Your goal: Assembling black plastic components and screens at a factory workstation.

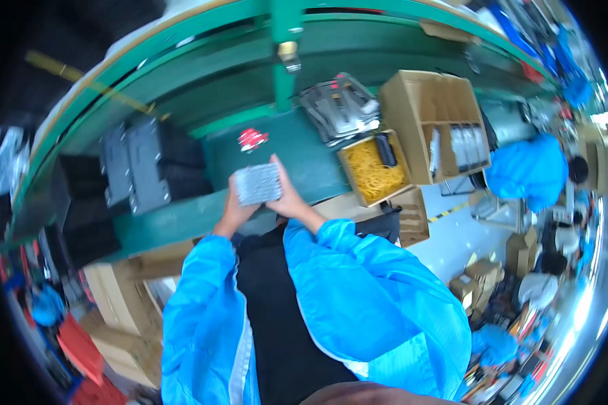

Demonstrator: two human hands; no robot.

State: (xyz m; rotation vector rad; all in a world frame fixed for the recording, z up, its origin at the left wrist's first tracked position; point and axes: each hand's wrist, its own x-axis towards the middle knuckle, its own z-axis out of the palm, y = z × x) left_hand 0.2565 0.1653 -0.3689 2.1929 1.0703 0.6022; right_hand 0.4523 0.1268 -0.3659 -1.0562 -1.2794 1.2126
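Note:
Over the near edge of the green bench, I hold a light grey block (258, 184) with rows of small ridges on its upper face. My left hand (232, 210) grips its left side. My right hand (288, 197) closes on the right side, its thumb and fingers along the edge. Whether the block is one piece or a bundle is too blurred to tell. Just beyond it, small red-and-white pieces (252, 140) lie in a pile on the bench (300, 162).
Black plastic cases (145, 165) stand at left. At right are stacked grey-black flat items (340, 108), a carton of yellow rubber bands (373, 174) with a black object (386, 149) on it, and a divided cardboard box (422, 101). A person in blue (528, 170) is farther right.

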